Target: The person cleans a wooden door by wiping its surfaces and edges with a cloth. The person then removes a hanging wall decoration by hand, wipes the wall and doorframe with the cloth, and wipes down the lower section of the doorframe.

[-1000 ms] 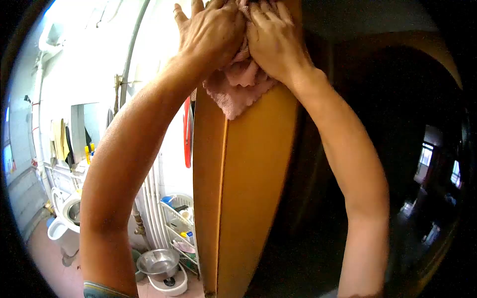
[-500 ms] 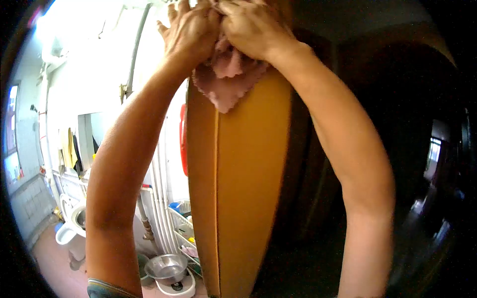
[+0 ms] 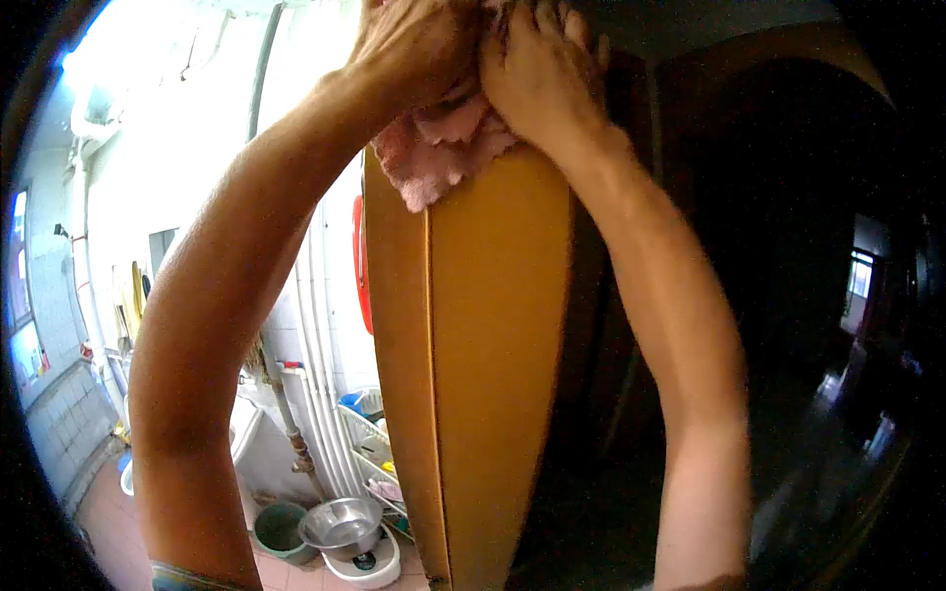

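A pink cloth (image 3: 434, 163) is bunched against the upper part of a brown wooden door frame (image 3: 498, 325), its lower corner hanging over the wood. My left hand (image 3: 419, 49) grips the cloth from the left, with its fingertips hidden behind the hand and at the top edge of the view. Beside it, my right hand (image 3: 542, 74) presses on the cloth with bent fingers. Both arms reach up, one on each side of the frame, which has a thin vertical ridge down its face.
Left of the frame is a bright tiled room with white pipes (image 3: 320, 394), a wire rack (image 3: 370, 433), a metal basin (image 3: 340, 527) on a white base and a green bucket (image 3: 283, 530). A red object (image 3: 362, 266) hangs by the frame. The right side is dark.
My hands have shifted right across the wood, the left one turning over the cloth. The cloth's hanging corner has moved slightly up and left, and the view has shifted a little.
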{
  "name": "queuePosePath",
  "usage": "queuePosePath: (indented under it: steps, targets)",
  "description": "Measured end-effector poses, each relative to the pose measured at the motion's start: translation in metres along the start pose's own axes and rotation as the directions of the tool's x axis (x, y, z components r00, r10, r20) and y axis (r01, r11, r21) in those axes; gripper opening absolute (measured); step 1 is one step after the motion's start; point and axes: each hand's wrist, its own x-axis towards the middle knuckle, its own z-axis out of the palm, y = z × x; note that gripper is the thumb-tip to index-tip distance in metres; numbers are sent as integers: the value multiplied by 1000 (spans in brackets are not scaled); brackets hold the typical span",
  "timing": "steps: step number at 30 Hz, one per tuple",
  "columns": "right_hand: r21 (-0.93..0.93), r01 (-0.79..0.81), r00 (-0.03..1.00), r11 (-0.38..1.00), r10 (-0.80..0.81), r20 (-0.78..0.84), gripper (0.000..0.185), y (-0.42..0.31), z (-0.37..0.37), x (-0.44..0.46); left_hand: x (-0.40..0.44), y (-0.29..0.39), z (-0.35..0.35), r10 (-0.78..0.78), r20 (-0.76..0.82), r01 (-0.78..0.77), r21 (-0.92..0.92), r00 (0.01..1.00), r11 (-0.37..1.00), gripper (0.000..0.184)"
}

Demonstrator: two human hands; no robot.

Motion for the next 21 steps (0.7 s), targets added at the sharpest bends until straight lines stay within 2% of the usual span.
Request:
queuePosePath:
  steps: [1,2,3,4,5,6,7,9,10,12,13,15,16,17,19,21]
  targets:
    - [-14,-14,999,1000,14,39,48,1,7,7,5,-7,5,31,35,-29,-65,999,997,41]
    - [-125,27,995,992,-38,-90,46,9,26,13,6,-12,15,198,-154,-185,95,968,978,39]
    - [-118,29,996,993,-38,-76,46,9,25,12,2,-11,17,188,-142,-176,89,972,980,39]
    - [-10,10,999,1000,-11,-30,46,9,18,13,-2,-1,11,161,-227,-146,81,960,986,38]
    - [97,-15,1000,995,13,18,46,8,15,11,-8,10,5,83,-226,-78,29,971,997,39]
    - [93,-12,1000,996,10,24,44,4,13,6,-15,25,-6,4,-223,-9,-24,975,1000,39]
    - [89,-14,999,996,11,39,44,2,10,-4,-20,23,-4,-5,-215,-3,-36,977,999,39]
    - [92,105,995,990,-104,-13,41,-3,-5,-28,-34,17,-2,3,-22,-8,-269,1000,963,44]
    - [90,100,995,991,-100,-1,41,-1,-6,-35,-39,16,2,1,-14,-5,-278,1000,961,44]
    - [-80,112,990,990,-119,-78,41,2,1,-52,-51,12,14,248,-176,-236,88,953,968,42]
    - [-75,107,992,991,-112,-63,41,3,1,-49,-46,5,20,244,-163,-234,78,956,969,42]
    - [155,-29,993,987,11,116,46,5,3,-28,-26,-10,25,237,-100,-227,101,966,969,40]
    - [164,-40,991,986,18,134,46,5,3,-24,-15,-2,9,215,-63,-220,-83,975,972,38]
    - [166,-85,989,982,63,134,49,4,4,-22,-19,5,5,210,-44,-213,-90,977,973,38]
    - [172,-130,984,977,106,140,51,-3,5,-32,-32,14,0,34,-35,-41,-237,999,971,38]
    - [272,-111,988,956,76,137,53,-13,-15,-63,-62,21,10,317,5,-316,97,948,944,39]
